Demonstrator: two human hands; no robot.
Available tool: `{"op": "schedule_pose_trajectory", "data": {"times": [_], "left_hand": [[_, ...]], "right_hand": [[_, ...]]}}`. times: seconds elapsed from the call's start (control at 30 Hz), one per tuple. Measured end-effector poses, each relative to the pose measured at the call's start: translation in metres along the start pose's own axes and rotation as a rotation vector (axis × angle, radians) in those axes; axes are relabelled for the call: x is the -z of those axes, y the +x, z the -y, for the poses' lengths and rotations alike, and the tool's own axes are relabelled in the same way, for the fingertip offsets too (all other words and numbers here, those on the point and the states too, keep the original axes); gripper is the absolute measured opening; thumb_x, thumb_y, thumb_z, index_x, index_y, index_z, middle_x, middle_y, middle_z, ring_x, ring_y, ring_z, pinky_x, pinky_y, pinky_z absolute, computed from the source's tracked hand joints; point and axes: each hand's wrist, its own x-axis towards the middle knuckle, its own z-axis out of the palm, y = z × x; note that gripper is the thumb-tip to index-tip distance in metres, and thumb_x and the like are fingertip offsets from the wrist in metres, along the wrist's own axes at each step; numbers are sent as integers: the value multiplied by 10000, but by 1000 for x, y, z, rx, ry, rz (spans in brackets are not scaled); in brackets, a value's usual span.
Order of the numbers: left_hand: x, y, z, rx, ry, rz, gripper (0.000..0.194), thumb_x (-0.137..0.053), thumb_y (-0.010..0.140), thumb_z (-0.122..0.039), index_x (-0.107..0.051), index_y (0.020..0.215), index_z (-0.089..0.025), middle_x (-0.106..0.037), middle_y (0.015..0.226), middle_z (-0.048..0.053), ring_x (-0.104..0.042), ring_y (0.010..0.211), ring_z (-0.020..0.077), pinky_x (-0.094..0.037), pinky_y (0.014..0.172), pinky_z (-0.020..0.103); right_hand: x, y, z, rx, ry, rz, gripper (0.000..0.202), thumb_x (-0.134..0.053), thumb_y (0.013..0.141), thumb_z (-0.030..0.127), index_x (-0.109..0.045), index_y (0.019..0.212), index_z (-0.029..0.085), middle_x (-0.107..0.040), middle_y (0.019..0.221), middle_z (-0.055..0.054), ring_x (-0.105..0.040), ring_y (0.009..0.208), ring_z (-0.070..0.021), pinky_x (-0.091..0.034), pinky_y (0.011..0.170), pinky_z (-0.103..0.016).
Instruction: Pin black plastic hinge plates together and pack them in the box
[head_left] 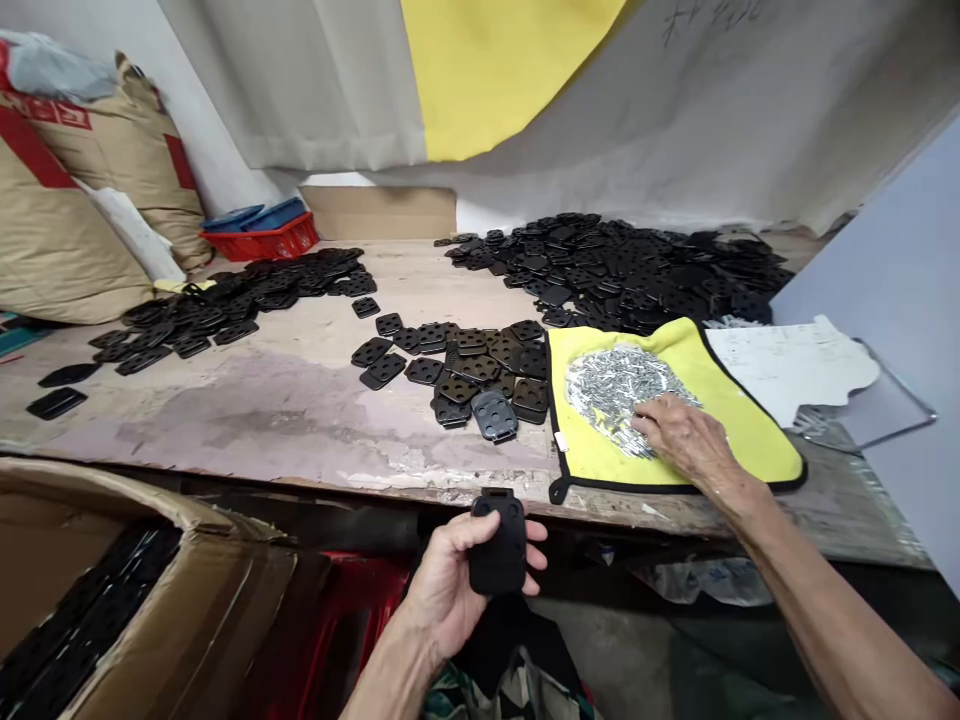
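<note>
My left hand (450, 570) holds a black plastic plate (498, 548) with round holes in front of the table edge, thumb on top and fingers behind it. My right hand (686, 435) reaches onto a pile of small silver metal pins (622, 390) on a yellow cloth (757, 440) with black trim. Its fingertips are bent down into the pins, and whether they grip any is hidden. Left of the cloth lies a loose group of similar black plates (480, 368), one of them shinier (495, 415) at the front.
A big heap of black plates (637, 270) lies at the back right, another (247, 295) at the left. An open cardboard box (217, 560) of plates stands at the lower left. A red basket (262, 240), brown sacks (67, 200) and a paper sheet (787, 370) are around.
</note>
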Motion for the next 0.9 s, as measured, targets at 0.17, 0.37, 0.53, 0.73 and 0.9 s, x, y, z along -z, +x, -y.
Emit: {"op": "schedule_pose_trajectory", "data": {"times": [0.17, 0.37, 0.53, 0.73, 0.9], "left_hand": [[10, -13, -4, -53, -23, -197, 266, -458, 839, -247, -586, 944, -38, -706, 889, 236, -644, 588, 217, -503, 487, 318], [13, -17, -5, -113, 9, -126, 134, -493, 777, -219, -517, 865, -121, -716, 745, 177, -647, 504, 239, -507, 414, 332], [9, -22, -9, -147, 43, -60, 157, -581, 715, -186, -547, 846, -104, -709, 738, 150, -662, 521, 228, -525, 430, 312], [14, -35, -18, -40, 128, -31, 250, -604, 665, -170, -606, 898, -81, -697, 715, 134, -642, 471, 195, -493, 387, 251], [22, -38, -25, 10, 251, -88, 281, -614, 602, -202, -621, 863, -100, -671, 673, 89, -606, 437, 168, -455, 361, 229]], "right_hand": [[9, 12, 9, 16, 10, 97, 160, -518, 825, 174, -560, 670, 172, -618, 712, -76, -546, 649, -196, -285, 568, -286], [35, 11, 10, -41, 83, 43, 141, -552, 816, 265, -554, 687, 210, -614, 628, -56, -566, 605, -223, -356, 569, -319], [46, -31, 89, -102, 1110, 154, 325, -681, 727, 505, -650, 760, 182, -663, 651, -73, -575, 485, -174, -459, 452, -296], [31, -67, 188, -362, 1773, 480, 365, -837, 570, 435, -641, 626, 132, -601, 545, -25, -500, 394, -94, -342, 325, -178], [20, -66, 202, -379, 1710, 419, 327, -845, 551, 409, -681, 618, 135, -600, 545, -16, -475, 416, -82, -335, 367, -184]]}}
